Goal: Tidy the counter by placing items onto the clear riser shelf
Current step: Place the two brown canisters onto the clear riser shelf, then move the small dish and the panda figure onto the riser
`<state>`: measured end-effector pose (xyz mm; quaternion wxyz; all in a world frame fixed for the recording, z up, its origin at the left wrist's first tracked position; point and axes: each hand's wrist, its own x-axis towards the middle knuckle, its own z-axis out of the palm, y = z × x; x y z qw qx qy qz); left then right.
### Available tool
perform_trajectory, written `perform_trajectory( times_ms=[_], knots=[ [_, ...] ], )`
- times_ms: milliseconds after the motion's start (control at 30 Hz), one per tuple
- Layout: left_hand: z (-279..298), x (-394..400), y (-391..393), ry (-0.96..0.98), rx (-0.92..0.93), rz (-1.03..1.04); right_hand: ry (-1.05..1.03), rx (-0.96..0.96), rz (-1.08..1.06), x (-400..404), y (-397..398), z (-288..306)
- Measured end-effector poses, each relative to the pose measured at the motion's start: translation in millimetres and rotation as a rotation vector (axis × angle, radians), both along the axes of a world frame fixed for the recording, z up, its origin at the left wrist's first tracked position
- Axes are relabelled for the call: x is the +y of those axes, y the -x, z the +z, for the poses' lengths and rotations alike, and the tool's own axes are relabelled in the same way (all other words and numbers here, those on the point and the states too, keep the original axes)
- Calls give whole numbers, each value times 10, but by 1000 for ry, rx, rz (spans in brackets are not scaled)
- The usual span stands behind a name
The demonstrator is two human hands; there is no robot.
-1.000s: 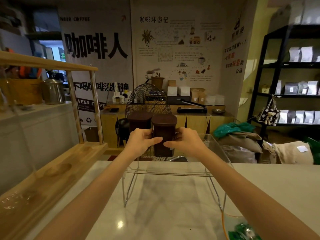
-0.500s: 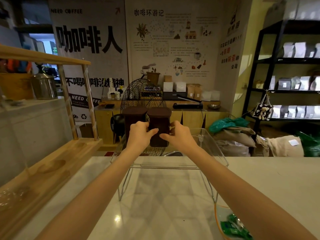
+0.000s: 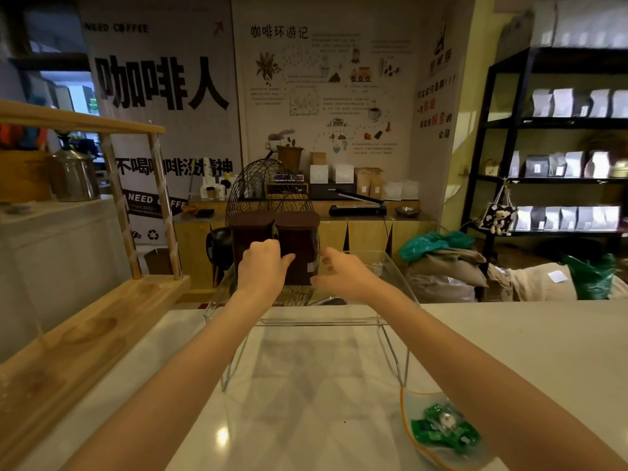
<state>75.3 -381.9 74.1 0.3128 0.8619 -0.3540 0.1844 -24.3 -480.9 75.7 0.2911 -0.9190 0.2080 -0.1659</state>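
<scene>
Two dark brown lidded canisters stand side by side on the clear riser shelf (image 3: 323,323), the left canister (image 3: 249,232) touching the right canister (image 3: 299,244). My left hand (image 3: 263,268) rests against them, its thumb lying across the front of the right canister and its fingers curled at that canister's left side. My right hand (image 3: 343,274) hovers just right of the right canister, fingers spread, holding nothing. The riser stands on thin metal legs on the white counter (image 3: 306,419).
A glass dish with green wrapped candies (image 3: 441,433) sits on the counter at the front right, by the riser's right leg. A wooden rack (image 3: 85,334) runs along the left edge. Behind the counter stands a wire fan (image 3: 268,188).
The right canister has come down onto the riser beside the left one. My right hand has let go of it and opened. The view has shifted slightly.
</scene>
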Motion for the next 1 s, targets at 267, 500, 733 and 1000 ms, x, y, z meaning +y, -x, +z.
perform_trajectory(
  times_ms=[267,500,733,1000],
  knots=[
    [16,163,428,-142,-339,-94,348,15,-32,-22,828,181],
    [-263,227,1012,-263,-556,-433,591,113,-138,-250,1696,-165],
    [-815,205,1570,-408,-71,-610,252,284,-253,-363,2120,-760],
    [-1090,0,1611,-280,943,-531,-311,223,-327,-364,2149,-1052]
  ],
)
